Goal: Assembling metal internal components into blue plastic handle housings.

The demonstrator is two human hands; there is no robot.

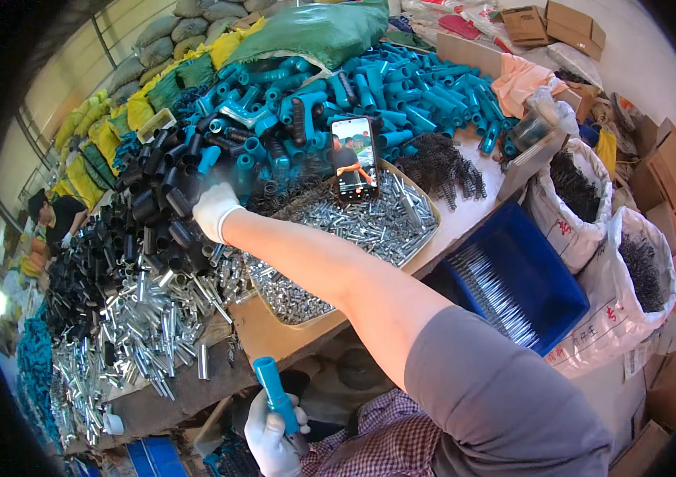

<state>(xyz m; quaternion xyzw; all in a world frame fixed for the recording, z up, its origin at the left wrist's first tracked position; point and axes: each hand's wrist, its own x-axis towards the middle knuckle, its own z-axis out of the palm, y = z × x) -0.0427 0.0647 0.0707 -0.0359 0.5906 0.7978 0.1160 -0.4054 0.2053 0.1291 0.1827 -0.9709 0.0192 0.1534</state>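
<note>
Observed, left to right: a heap of short metal tubes (143, 318) lies on the bench's left part, with a pile of black sleeves (151, 211) behind it. The left hand (270, 437), gloved, sits low by the lap and is closed around a blue handle (277, 395). The handle stands nearly upright; its long axis runs bottom to top, leaning slightly left, open end upward, lower end hidden in the fist. The right hand (215, 211), also gloved, is stretched across to the black sleeves; whether its fingers are closed on one I cannot tell. Judgement: one handle is in hand and awaiting its next part. Large stocks remain, namely the blue handles (402, 91), a tray of metal pieces (370, 226), and springs (441, 167). A phone (354, 157) stands propped in the tray.
</note>
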